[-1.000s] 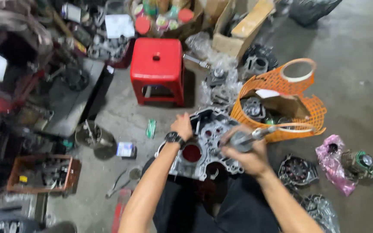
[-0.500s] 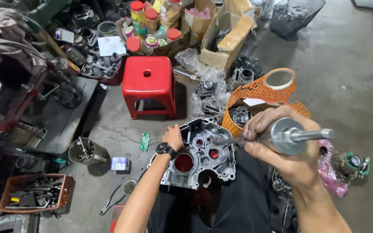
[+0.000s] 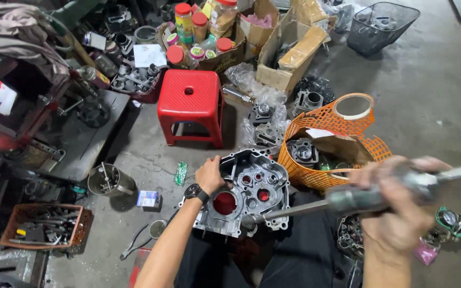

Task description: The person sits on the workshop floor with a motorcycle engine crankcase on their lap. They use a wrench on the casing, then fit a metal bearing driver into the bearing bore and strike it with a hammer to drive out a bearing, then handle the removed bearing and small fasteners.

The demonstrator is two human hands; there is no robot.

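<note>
A grey metal engine crankcase half (image 3: 246, 194) with round bores rests on my lap, tilted toward me. My left hand (image 3: 209, 174), with a black wristwatch, grips its upper left edge. My right hand (image 3: 396, 208) is closed around a long metal shaft tool (image 3: 348, 198), blurred by motion. The tool's thin end reaches down to the lower middle of the crankcase.
A red plastic stool (image 3: 190, 98) stands ahead on the concrete floor. An orange mesh basket (image 3: 332, 128) with engine parts sits to the right. A metal can (image 3: 105, 180), a tray of tools (image 3: 44, 226), pliers (image 3: 134, 242), cardboard boxes (image 3: 289, 48) and jars lie around.
My right hand has swung the shaft tool from level and raised down toward the crankcase. My left hand stays on the case edge. The view has shifted slightly closer.
</note>
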